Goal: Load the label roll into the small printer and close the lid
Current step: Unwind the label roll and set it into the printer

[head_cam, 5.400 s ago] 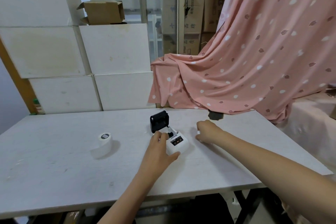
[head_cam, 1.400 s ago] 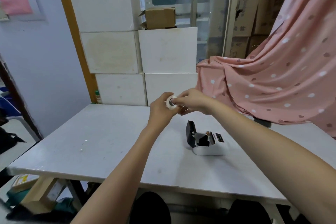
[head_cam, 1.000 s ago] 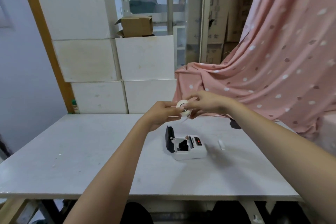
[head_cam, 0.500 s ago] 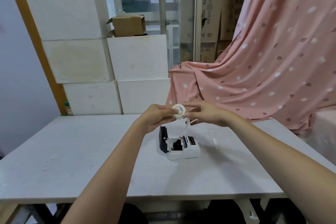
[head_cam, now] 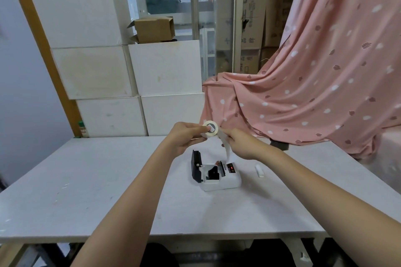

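You're mid-prep: left hand [head_cam: 185,136] pinches the label roll [head_cam: 210,129] in the air above the printer [head_cam: 217,174], right hand [head_cam: 238,142] fingers pinch the loose tail [head_cam: 225,147]. Lid [head_cam: 196,166] stands open. Next, I'd guess, drop the roll into the bay, tail toward the surface's right edge.

A storeroom or small warehouse packing area — plain white boxes [head_cam: 93,71] stacked against the wall; an open brown carton [head_cam: 154,28] set on top of them; printed cardboard cartons [head_cam: 253,6] piled high behind a metal shelving frame [head_cam: 195,17]; a pink spotted cloth [head_cam: 314,82] draped over more goods; a bare white bench [head_cam: 86,180] in front.
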### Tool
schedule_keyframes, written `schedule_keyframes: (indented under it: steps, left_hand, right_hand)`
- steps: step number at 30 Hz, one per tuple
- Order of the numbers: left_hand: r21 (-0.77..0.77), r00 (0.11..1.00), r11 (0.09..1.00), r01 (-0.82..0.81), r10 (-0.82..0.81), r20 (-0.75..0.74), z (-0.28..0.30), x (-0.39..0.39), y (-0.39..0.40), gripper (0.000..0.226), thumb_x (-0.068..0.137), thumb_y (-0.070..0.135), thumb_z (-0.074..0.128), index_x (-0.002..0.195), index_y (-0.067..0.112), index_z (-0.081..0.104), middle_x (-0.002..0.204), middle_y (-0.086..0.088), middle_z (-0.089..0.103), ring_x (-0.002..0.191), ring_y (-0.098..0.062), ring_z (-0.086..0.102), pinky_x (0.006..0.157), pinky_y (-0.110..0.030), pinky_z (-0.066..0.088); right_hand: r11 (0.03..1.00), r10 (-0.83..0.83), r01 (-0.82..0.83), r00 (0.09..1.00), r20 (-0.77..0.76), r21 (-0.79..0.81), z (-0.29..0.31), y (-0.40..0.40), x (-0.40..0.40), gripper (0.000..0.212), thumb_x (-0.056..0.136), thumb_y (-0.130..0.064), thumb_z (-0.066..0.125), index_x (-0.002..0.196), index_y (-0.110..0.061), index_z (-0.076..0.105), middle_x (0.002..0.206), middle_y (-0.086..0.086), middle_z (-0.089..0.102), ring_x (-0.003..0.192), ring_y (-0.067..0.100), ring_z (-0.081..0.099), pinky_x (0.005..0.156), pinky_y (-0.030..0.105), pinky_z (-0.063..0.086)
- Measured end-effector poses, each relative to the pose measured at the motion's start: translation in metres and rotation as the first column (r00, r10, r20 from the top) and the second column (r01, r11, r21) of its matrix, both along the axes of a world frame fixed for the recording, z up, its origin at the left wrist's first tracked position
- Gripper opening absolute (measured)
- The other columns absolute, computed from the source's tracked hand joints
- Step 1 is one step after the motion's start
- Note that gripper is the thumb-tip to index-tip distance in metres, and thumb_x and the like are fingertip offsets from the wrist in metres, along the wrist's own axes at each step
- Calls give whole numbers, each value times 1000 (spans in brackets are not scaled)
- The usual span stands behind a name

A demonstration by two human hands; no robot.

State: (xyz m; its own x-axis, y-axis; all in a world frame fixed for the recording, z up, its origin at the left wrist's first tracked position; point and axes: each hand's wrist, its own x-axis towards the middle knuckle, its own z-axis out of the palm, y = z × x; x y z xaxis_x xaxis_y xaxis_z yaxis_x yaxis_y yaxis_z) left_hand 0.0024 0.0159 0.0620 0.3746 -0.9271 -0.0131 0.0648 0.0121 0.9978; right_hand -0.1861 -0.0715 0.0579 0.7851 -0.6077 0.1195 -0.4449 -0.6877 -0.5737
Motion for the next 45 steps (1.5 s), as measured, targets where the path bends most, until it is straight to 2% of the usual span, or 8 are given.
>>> schedule_keyframes:
  steps: [5,12,15,21,34,39,43,45]
  left_hand:
    - [-60,999,998,-23,22,-23,-2,-9,-3,34,78,11,84,103,-9,73,106,-23,74,101,-29,72,84,-26,59]
    - [-148,999,989,-21,26,31,-1,-11,-5,31,80,5,81,106,-9,72,102,-22,75,100,-30,73,93,-32,57]
    - [-150,995,989,-3,17,96,-3,-10,-6,34,79,7,83,109,-4,72,101,-19,76,99,-27,74,98,-36,55]
    - [-172,975,983,58,-18,222,-3,-11,-2,33,80,16,83,111,10,75,103,-9,77,103,-21,72,105,-38,49]
    - [-209,997,976,54,-42,62,-7,-11,0,36,84,11,79,117,3,70,110,-13,75,107,-23,71,104,-34,50]
    - [-234,997,971,42,-55,-47,-12,-15,-1,31,89,5,72,119,-1,66,114,-18,73,110,-27,70,101,-31,51]
    - [-233,993,971,49,-73,-95,-12,-16,-1,32,91,7,70,120,-6,66,115,-17,73,111,-26,69,100,-29,52]
    - [-242,990,968,59,-89,-114,-13,-17,-1,29,93,7,68,118,-7,67,116,-18,72,111,-26,69,96,-27,54]
  right_hand:
    - [999,-41,39,997,59,27,-8,6,11,35,108,-24,35,135,-11,54,116,5,62,107,24,59,85,34,44]
    - [966,-17,-60,956,292,251,0,-4,17,46,99,-52,54,139,-30,56,135,-6,63,128,13,56,105,32,44]
    - [933,-78,-61,928,365,356,7,-14,15,61,94,-46,66,149,-25,49,142,-8,57,132,9,54,112,36,42]
    - [845,-53,-205,887,459,494,9,-31,12,44,92,-23,74,133,-10,65,120,9,74,115,20,70,103,36,53]
    - [819,-54,-240,873,485,522,2,-24,8,43,89,-19,77,130,-11,67,116,9,76,114,26,70,99,35,54]
    - [854,-98,-224,817,568,469,-1,-19,15,56,84,-20,82,137,-26,62,110,9,77,102,27,75,93,36,57]
    - [898,-54,-221,802,594,380,-4,-13,18,39,90,-25,76,124,-43,66,112,6,77,106,25,73,88,26,58]
    - [921,-47,-194,807,589,339,-5,-8,19,37,96,-27,69,131,-38,63,112,0,77,105,18,73,81,17,56]
